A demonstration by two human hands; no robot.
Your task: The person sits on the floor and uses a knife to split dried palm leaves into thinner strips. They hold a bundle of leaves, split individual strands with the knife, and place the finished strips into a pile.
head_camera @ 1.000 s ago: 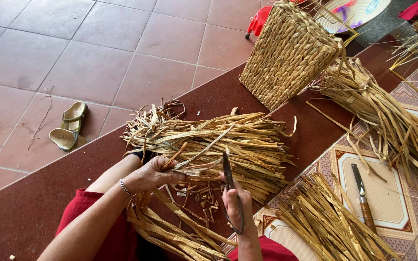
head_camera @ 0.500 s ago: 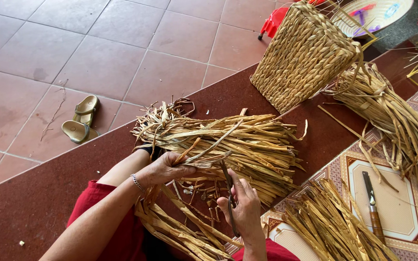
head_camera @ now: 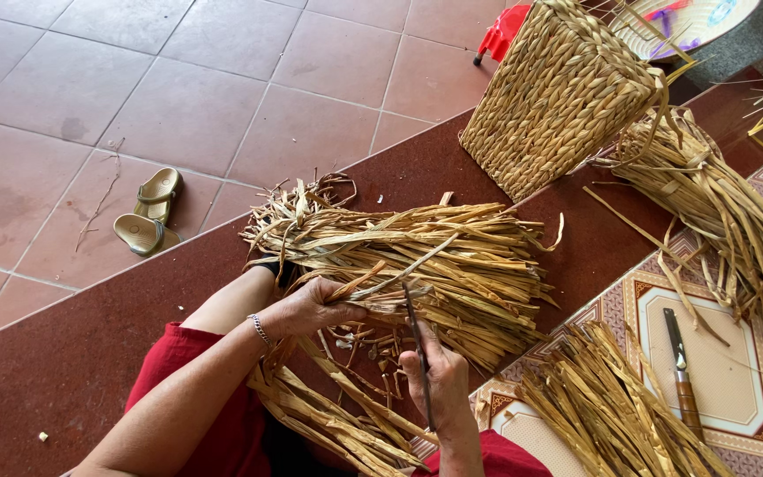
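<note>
Left hand [head_camera: 315, 307] now clamped on dried straw bundle [head_camera: 417, 261] lying across lap, fingers pinching one strip. Right hand [head_camera: 441, 380], since a second ago, shifted nearer bundle, closed around thin dark blade [head_camera: 417, 349] pointing up at bundle's near edge. Woven basket [head_camera: 558, 93] beyond bundle; knife [head_camera: 682, 375] on mat right of bundle

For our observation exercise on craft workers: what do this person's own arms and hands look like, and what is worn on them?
Both forearms are bare. The left hand has a thin beaded silver-coloured bracelet at the wrist. The right hand wears no visible ring or band. Red cloth lies beneath the arms; whether it forms sleeves cannot be told.
</note>
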